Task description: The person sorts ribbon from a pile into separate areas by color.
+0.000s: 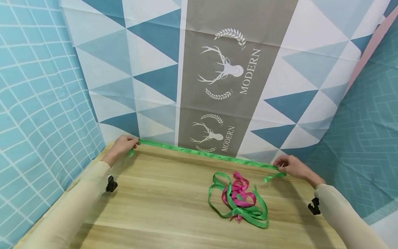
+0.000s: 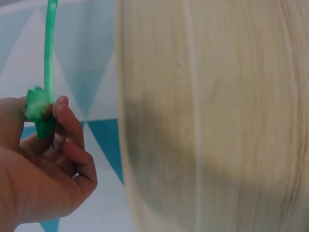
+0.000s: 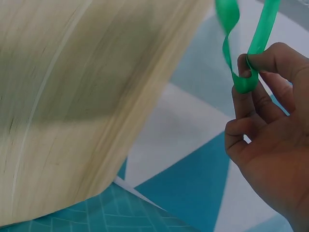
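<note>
A green ribbon [image 1: 205, 154] is stretched straight between both hands along the far edge of the wooden table. My left hand [image 1: 125, 144] pinches its left end between thumb and fingers; a short bunched tail shows at the fingertips in the left wrist view. At the other end, my right hand [image 1: 290, 165] pinches the ribbon, and a loose tail [image 1: 275, 176] hangs from the fingers. Nearer to the right hand lies a loose tangle of green ribbon [image 1: 261, 218] and pink ribbon [image 1: 239, 188] on the table.
The wooden table [image 1: 149, 204] meets a patterned cloth [image 1: 214, 20] with triangles and deer heads behind it. Blue gridded cloth [image 1: 40, 86] hangs at the left, and teal herringbone cloth [image 1: 367, 121] at the right. A black clip-like piece [image 1: 112, 184] sits at the left wrist.
</note>
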